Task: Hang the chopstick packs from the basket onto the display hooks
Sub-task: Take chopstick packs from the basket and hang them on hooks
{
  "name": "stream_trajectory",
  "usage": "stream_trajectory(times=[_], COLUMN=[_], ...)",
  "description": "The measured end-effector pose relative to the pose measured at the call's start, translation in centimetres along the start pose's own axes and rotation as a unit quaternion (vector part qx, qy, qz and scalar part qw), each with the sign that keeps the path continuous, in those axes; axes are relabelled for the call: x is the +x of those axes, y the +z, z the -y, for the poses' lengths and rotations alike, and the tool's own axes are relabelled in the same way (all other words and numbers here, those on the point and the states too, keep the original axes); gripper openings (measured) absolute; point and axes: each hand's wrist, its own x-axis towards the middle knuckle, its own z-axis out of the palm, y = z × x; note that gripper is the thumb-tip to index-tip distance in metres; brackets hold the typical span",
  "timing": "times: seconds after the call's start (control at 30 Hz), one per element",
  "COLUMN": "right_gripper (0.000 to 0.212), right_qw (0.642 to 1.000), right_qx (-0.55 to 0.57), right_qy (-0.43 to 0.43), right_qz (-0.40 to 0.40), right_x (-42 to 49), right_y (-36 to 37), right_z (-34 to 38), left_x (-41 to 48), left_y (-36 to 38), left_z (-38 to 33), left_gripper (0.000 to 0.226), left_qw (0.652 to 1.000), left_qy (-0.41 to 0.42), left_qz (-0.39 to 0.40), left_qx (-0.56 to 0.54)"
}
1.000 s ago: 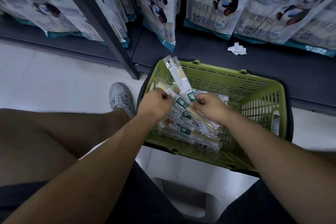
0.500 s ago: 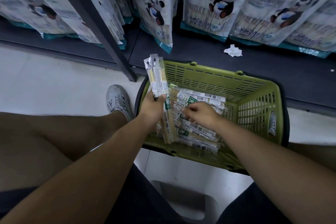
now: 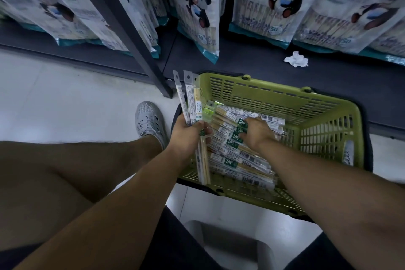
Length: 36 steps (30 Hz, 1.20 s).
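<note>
Grey shoe (image 3: 149, 120) stands on the pale floor, just left of the basket. Left hand (image 3: 187, 139) grips a bundle of chopstick packs (image 3: 190, 103) upright at the green basket's (image 3: 263, 94) left rim (hang-holes uppermost). Loose packs (image 3: 241, 160) lie stacked inside the basket. Right hand (image 3: 256, 131), apart from the left, rests fingers-down on that stack; whether it grips a pack cannot be determined. Crumpled paper (image 3: 295, 61) lies on the dark shelf (image 3: 241, 59) beyond, below the panda bags (image 3: 274, 4).

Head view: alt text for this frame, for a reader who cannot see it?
A person's left hand grips several chopstick packs upright at the edge of a green basket, while the right hand reaches among the loose packs lying inside. Panda-printed bags hang behind.
</note>
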Motion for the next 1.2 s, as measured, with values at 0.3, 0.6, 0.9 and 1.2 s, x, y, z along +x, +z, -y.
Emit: stream_trajectory(times=[0.3,0.6,0.9,1.2], right_gripper=[0.009,0.044,0.009,0.006], right_qw=[0.999,0.996,0.999,0.934], right_qx=[-0.018,-0.048,-0.009,0.337], right_qy=[-0.027,-0.028,-0.033,-0.114], right_qz=[-0.002,0.067,0.027,0.007], right_x=[-0.2,-0.1,-0.4,-3.9], right_y=[-0.4,-1.3,-1.2,-4.4], right_z=[-0.8,-0.4,-1.0,1.4], left_x=[0.2,0.3,0.6,0.6], left_y=[0.4,0.4,0.4,1.7], left_z=[-0.3,0.0,0.4,-1.2], left_gripper=[0.021,0.023,0.022,0.010], left_qw=[1.000,1.000,1.000,0.994], left_qy=[0.018,0.011,-0.002,-0.063], left_qz=[0.020,-0.002,0.000,0.041], left_qx=[-0.004,0.004,0.008,-0.078])
